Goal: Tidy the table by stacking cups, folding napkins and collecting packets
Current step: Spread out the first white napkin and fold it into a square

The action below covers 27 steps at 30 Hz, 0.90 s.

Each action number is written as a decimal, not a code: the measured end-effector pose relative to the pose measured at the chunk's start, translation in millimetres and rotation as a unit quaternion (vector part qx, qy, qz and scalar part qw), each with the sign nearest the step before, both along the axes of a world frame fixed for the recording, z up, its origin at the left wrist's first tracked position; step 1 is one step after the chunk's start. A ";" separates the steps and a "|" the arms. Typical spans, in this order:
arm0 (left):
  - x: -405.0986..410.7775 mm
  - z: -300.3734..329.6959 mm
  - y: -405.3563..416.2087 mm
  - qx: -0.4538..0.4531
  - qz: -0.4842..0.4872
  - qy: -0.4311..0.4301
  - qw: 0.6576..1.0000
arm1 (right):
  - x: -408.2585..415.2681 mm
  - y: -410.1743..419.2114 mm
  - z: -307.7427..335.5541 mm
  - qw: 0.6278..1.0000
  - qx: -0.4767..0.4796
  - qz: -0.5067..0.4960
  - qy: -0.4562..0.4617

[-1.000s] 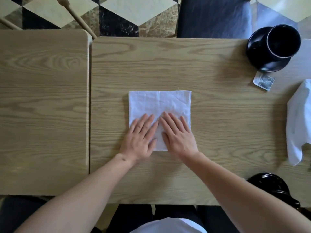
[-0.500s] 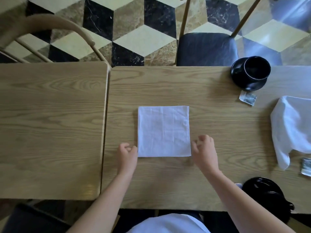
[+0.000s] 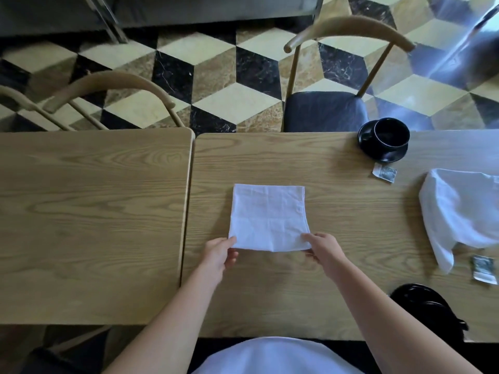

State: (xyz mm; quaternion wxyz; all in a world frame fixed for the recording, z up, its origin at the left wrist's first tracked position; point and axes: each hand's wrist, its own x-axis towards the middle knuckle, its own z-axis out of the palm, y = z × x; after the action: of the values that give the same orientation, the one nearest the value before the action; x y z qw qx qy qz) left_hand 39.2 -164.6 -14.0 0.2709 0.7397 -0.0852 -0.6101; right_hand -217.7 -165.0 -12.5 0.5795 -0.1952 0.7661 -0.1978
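A white folded napkin (image 3: 268, 217) lies square in the middle of the wooden table (image 3: 310, 292). My left hand (image 3: 220, 255) pinches its near left corner and my right hand (image 3: 322, 249) pinches its near right corner; the near edge is lifted slightly. A second white napkin (image 3: 459, 209) lies crumpled at the right. A black cup (image 3: 391, 133) stands on a black saucer (image 3: 383, 153) at the far right. One small packet (image 3: 384, 172) lies just in front of the saucer, another packet (image 3: 484, 268) near the right edge.
A black cup and saucer (image 3: 426, 306) sit at the near right edge. A second wooden table (image 3: 89, 225) adjoins on the left with a narrow gap. Two wooden chairs (image 3: 324, 109) (image 3: 108, 90) stand on the far side over a chequered floor.
My hands left the top of the napkin, moved to its near corners and now grip them. The view has pulled back and tilted up, showing more floor and chairs.
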 end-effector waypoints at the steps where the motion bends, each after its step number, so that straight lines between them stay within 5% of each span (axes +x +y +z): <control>1: 3.3 4.4 1.7 -0.019 -0.009 0.005 1.000 | -0.8 1.7 3.8 1.000 -0.021 -0.005 -0.011; 7: 23.2 29.0 41.2 -0.129 -0.093 0.015 0.987 | -3.6 46.3 16.1 0.993 -0.116 0.001 -0.037; 17: 37.5 8.3 125.8 0.015 -0.112 -0.015 0.993 | 11.2 137.0 -8.0 0.999 0.022 -0.009 -0.038; 27: 39.0 18.4 68.2 -0.046 -0.024 0.154 0.987 | 5.1 82.2 8.2 0.974 -0.013 -0.147 -0.170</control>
State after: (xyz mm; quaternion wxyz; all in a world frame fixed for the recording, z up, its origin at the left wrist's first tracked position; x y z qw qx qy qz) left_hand 78.2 -96.4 4.5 0.2995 0.6216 -0.0884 -0.7185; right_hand -212.5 -82.8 -4.3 0.6634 -0.0515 0.6742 -0.3205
